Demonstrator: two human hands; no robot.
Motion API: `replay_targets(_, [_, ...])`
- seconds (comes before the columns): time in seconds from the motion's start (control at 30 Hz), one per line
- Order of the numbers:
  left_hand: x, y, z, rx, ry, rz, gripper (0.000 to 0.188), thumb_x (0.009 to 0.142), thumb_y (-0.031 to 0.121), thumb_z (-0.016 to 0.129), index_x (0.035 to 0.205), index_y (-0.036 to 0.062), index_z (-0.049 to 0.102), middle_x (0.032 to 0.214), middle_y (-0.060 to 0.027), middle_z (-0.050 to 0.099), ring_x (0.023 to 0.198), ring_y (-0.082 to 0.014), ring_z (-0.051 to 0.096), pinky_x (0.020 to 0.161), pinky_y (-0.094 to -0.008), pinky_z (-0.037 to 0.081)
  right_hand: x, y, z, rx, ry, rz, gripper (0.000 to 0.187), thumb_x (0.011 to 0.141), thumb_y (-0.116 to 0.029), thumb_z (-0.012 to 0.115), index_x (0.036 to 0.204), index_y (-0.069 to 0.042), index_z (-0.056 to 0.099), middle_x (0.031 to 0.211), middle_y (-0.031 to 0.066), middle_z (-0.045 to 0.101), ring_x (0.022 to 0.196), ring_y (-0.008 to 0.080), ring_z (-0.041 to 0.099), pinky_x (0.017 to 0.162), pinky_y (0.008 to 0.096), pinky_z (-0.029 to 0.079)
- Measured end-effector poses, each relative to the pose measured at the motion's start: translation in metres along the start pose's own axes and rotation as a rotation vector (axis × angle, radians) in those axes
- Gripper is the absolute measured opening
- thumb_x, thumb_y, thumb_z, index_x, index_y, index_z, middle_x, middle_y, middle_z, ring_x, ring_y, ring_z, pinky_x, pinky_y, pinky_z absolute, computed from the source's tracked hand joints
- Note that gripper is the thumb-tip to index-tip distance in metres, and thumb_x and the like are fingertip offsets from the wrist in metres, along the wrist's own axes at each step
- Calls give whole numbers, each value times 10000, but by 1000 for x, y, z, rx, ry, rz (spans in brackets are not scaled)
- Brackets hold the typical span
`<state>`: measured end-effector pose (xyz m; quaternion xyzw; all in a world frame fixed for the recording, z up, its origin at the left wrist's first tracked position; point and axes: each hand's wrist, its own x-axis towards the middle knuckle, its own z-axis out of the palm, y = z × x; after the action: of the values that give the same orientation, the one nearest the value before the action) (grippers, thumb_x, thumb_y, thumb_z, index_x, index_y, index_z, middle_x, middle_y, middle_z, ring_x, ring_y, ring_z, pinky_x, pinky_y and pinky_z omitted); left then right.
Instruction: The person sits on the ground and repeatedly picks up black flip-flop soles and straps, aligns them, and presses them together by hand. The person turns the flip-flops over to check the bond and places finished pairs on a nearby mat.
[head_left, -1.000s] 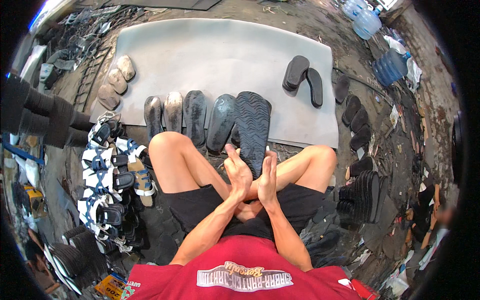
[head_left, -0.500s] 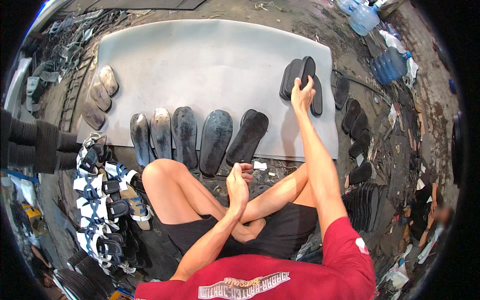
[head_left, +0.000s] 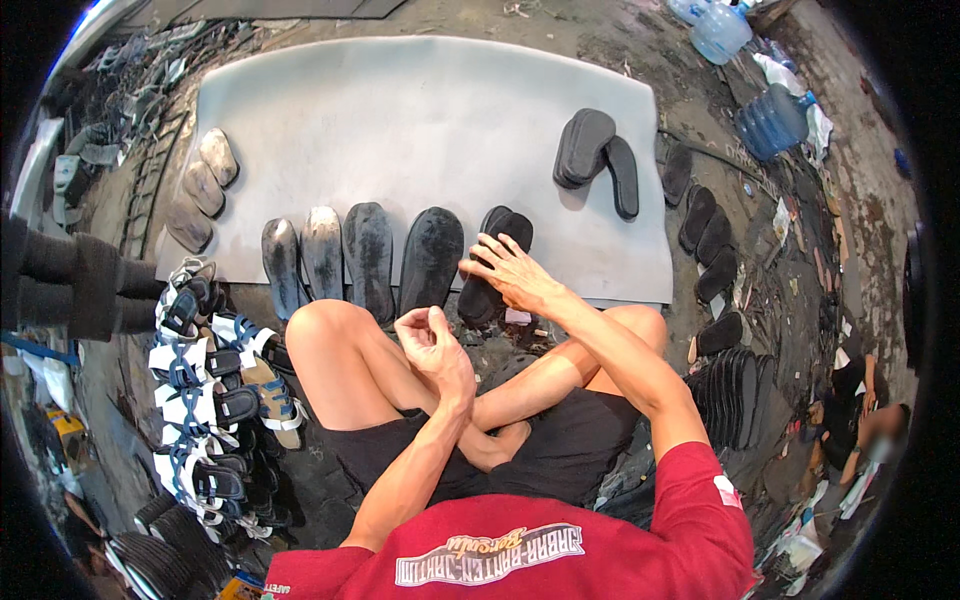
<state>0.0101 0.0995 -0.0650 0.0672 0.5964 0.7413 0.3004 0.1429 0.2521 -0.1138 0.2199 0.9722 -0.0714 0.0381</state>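
The grey sheet (head_left: 400,120) fills the ground toward 12 o'clock, its near edge just beyond the crossed legs (head_left: 350,370). At 8 o'clock stands a heap of sandals (head_left: 190,400), white and blue straps already on, so that lot looks finished or nearly so. Dark stacks (head_left: 60,290) rise at 9, clear bottles (head_left: 772,122) lie at 2, and a standing batch of slabs (head_left: 735,410) sits at 4.

Next in size, a row of soles (head_left: 433,250) runs from half past nine to 12, straddling the sheet's near edge. It counts five places; the last, at 12, holds an overlapping pair (head_left: 482,297). All are bare of straps, so the row seems laid out but well short of finished. A pile (head_left: 585,140) at 1 o'clock, one loose sole (head_left: 624,180) beside it, appears to be stock left over. Pale forms (head_left: 218,157) lie at 10.

The right hand (head_left: 515,275) is spread, fingers over the pair; whether they touch it I cannot tell. The left hand (head_left: 436,350) is half-curled above the lap; whether it pinches anything is unclear. Smallest is a pale scrap (head_left: 517,316) beneath the right hand.
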Motion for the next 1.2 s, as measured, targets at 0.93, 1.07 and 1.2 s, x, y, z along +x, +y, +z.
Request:
replay_targets(0.93, [-39, 93, -69, -561, -729, -530, 636, 1119, 438, 507, 1655, 133, 349, 1309, -148, 632, 1026, -217, 680, 886, -365, 600, -143, -240, -101, 1482, 584, 685, 417, 917, -210, 888, 1214, -3, 680, 1051, 37, 736, 908, 138, 685, 887, 326, 572])
replay_targets(1.07, [-28, 66, -113, -855, -808, -729, 681, 1047, 304, 645, 1641, 132, 360, 1301, -136, 640, 1035, -239, 690, 911, -399, 610, -174, -232, -135, 2050, 728, 917, 312, 1075, -234, 632, 1185, 53, 686, 1082, 193, 780, 991, 317, 778, 923, 437, 635])
replay_targets(1.2, [-22, 96, -122, -107, -952, -623, 833, 959, 202, 768, 1668, 94, 346, 1426, -177, 631, 1196, -290, 691, 1010, -421, 602, -219, -191, -94, 2502, 680, 699, 459, 1078, -317, 530, 1241, 99, 636, 1175, 285, 732, 1094, 383, 748, 981, 529, 614])
